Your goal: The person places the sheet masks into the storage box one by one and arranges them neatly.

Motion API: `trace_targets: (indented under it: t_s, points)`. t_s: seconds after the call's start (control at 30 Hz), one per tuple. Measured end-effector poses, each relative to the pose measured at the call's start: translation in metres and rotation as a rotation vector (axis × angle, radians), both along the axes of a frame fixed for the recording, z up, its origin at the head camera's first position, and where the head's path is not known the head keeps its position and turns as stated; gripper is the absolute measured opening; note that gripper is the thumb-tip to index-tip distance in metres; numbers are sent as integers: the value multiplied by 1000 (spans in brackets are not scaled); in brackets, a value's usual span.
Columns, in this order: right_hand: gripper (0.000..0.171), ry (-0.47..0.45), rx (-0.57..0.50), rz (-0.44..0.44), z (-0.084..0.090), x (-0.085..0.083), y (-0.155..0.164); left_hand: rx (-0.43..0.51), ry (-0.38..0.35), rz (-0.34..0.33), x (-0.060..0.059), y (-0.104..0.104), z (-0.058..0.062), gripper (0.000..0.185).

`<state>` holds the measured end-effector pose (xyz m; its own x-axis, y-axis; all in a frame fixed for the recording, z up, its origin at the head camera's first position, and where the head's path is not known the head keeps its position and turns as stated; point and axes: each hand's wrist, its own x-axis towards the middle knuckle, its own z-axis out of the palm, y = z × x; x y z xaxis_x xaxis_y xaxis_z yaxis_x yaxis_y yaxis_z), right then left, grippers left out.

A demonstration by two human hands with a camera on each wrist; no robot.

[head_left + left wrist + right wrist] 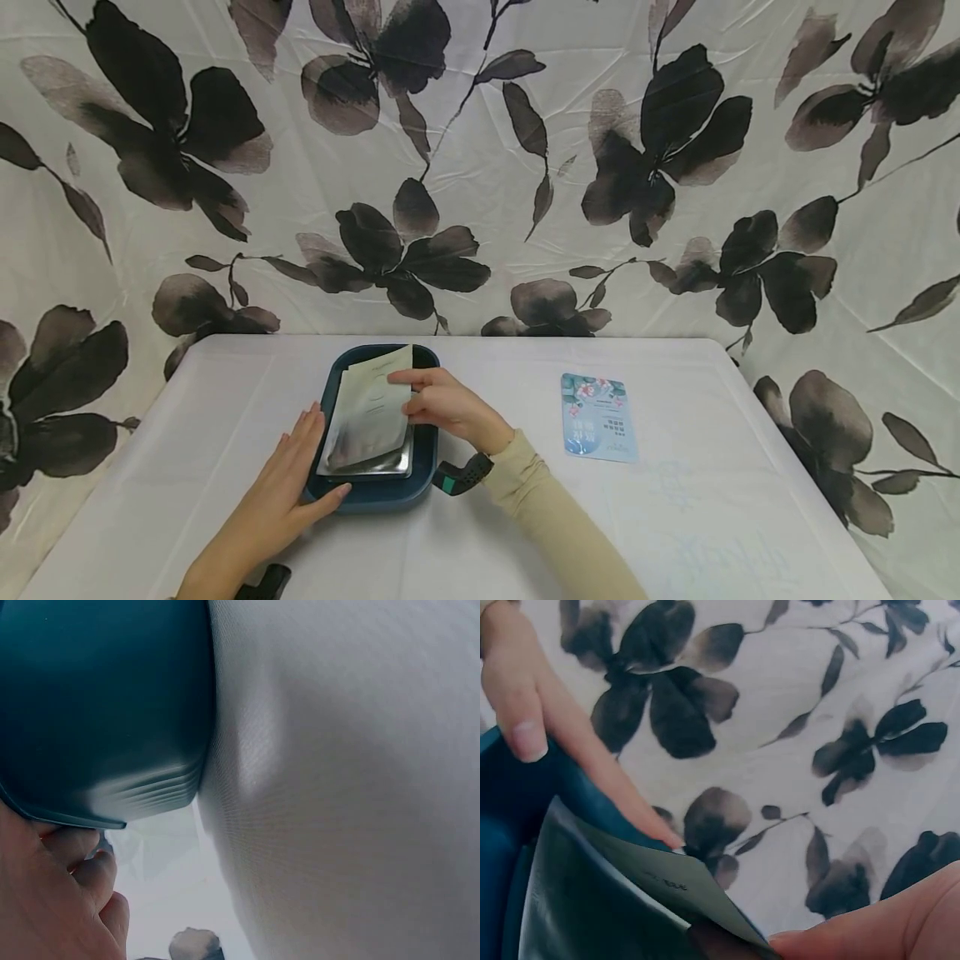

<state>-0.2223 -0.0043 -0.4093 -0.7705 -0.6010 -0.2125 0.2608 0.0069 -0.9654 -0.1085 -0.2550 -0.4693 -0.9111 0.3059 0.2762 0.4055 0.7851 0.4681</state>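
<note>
A dark blue-green plastic bin [382, 500] stands on the table and holds a small stack of flat, silvery foil packets. On top lies a pale green packet, probably a sheet mask packet [371, 408], tilted with its right edge raised. My right hand [457, 408] pinches that edge, the index finger stretched over its face. In the right wrist view, part of this hand [870, 922] touches the edge of the packet [652, 870]. My left hand [288, 479] rests against the bin's left side, fingers straight, thumb at the front rim. The left wrist view shows its fingers [90, 877] beside the bin [105, 705].
A light blue packet with a floral print [598, 418] lies flat on the white-covered table [495, 533], right of the bin. Behind the table hangs a white curtain [517, 200] with dark flowers. Each wrist wears a dark band.
</note>
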Motion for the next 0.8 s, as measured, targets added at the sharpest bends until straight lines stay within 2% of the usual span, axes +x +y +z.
trace_targets:
  t_s: [0.2, 0.37, 0.6, 0.8]
  points:
    - [57, -22, 28, 23, -7, -1, -12, -2, -1, 4, 1, 1, 1, 101]
    - [65, -83, -12, 32, -10, 1, -18, 2, 0, 0, 1, 1, 1, 101]
    - [63, -67, -25, -30, -7, 2, -16, -4, -4, 2, 0, 1, 1, 102]
    - [58, -53, -13, -72, -3, -4, -5, -1, -7, -5, 1, 1, 2, 102]
